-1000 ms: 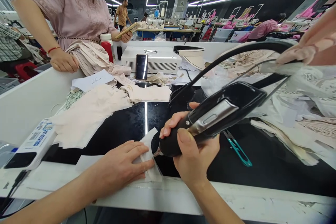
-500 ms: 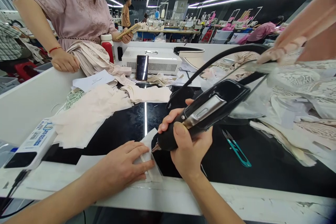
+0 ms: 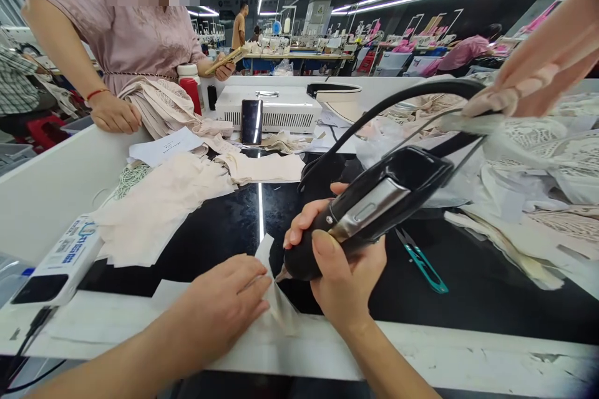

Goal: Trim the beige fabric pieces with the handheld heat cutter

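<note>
My right hand [image 3: 349,268] is wrapped round a black hand-held tool [image 3: 365,215] with a silver lever, its thumb on the body near the lever. The tool slants down to a small metal tip, which touches or nearly touches a pale, thin strip [image 3: 281,308] at the table's front edge. My left hand [image 3: 229,299] has its fingers bent together at the strip's left side, gripping it; the thumb is hidden. A black hose [image 3: 397,96] arches up from behind the tool.
Teal thread snips [image 3: 427,268] lie right of my right hand. Pale fabric pieces [image 3: 145,209] and a white device [image 3: 60,259] are at left. Lace garments [image 3: 538,137] are heaped at right. A phone [image 3: 251,121] leans on a white box [image 3: 292,112]. A person [image 3: 140,25] stands opposite.
My left fingers have drawn closer together and shifted slightly left. The strip now stands more creased and lifted. The tool has moved slightly right and down with my right hand.
</note>
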Available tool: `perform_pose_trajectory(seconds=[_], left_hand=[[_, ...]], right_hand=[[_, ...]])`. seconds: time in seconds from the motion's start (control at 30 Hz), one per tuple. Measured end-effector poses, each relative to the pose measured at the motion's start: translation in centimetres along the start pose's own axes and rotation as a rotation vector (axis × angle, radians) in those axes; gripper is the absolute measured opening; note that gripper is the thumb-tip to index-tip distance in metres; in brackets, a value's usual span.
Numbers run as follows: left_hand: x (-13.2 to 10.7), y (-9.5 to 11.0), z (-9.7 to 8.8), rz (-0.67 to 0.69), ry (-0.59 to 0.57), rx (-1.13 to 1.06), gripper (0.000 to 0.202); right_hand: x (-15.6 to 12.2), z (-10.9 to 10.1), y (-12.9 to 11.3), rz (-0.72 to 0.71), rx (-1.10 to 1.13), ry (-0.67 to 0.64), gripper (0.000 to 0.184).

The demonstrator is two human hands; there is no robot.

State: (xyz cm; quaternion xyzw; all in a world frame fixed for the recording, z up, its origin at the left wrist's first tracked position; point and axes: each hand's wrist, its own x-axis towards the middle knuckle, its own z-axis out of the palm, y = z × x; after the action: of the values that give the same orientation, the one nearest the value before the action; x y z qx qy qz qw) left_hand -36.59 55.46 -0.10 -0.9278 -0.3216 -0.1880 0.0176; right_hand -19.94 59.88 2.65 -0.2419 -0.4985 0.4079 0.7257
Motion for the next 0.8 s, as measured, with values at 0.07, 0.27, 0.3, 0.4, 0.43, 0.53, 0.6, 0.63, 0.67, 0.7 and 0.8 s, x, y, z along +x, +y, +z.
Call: perform_pose_trajectory(seconds=[0.07,0.27,0.3,0.4,0.43,0.53,0.6,0.63,0.67,0.7,0.8], left_hand=[[0.7,-1.4,-0.2,0.043,-0.018,-0.072,0.029],[1.3,-4.5,0.6,0.125,-0.148,-0.216,0.031],[1.2,-4.8,0.7,0.123,-0.151,-0.224,0.032],[0.8,-5.3,0.7,0.111,-0.147,-0.243,0.033],[0.6,-5.3,0.7,0.109,-0.146,-0.251,0.033],[0.4,-5.5,0.5,0.101,-0.164,-0.262,0.031],[0.4,-5.6,0.4,0.101,-0.178,-0.256,0.031],[0.3,-5.7,0.4,0.107,-0.181,-0.247,0.031],[0.3,-5.7,0.4,0.116,-0.182,-0.234,0.031],[0.3,-5.8,0.4,0.124,-0.181,-0.218,0.031],[0.1,-5.8,0.6,0.141,-0.187,-0.17,0.031]], right_hand=[[0.0,0.0,0.0,0.005,0.008,0.0,0.038],[0.0,0.0,0.0,-0.017,-0.015,-0.006,0.036],[0.0,0.1,0.0,-0.013,-0.024,-0.005,0.036],[-0.1,0.1,0.1,-0.004,-0.038,-0.006,0.036],[-0.1,0.1,0.1,-0.006,-0.036,-0.009,0.035],[-0.2,0.0,0.1,-0.024,-0.036,-0.013,0.033],[-0.2,0.0,0.0,-0.028,-0.037,-0.009,0.034],[-0.2,0.0,0.0,-0.028,-0.035,-0.009,0.035],[-0.2,0.0,0.0,-0.025,-0.031,-0.009,0.036],[-0.2,0.0,0.0,-0.023,-0.025,-0.01,0.037],[-0.2,0.0,0.0,-0.022,-0.009,-0.007,0.038]])
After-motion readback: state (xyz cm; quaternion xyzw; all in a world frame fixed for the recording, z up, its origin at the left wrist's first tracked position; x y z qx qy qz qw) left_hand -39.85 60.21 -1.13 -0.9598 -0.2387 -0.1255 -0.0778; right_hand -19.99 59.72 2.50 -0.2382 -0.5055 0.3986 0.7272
